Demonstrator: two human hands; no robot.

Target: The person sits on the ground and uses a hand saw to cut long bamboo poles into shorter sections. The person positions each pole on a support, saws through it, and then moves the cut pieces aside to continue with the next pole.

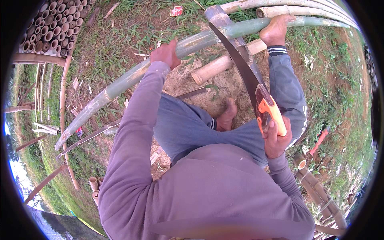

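The left hand [165, 55] has its grip curled over the green bamboo pole [200, 43], which lies across a grey log [243, 49] beneath the bare right foot [275, 32]. The right hand [277, 138] wraps its grip around the handsaw's [244, 71] orange handle [276, 115], blade crossing the pole.

Bright, diffuse daylight with fisheye-curved edges

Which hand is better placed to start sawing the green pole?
Probably the right hand: it holds the saw by its orange handle, and the blade reaches over the green pole. The left hand is on the pole, left of the blade, so it seems better suited to steadying.
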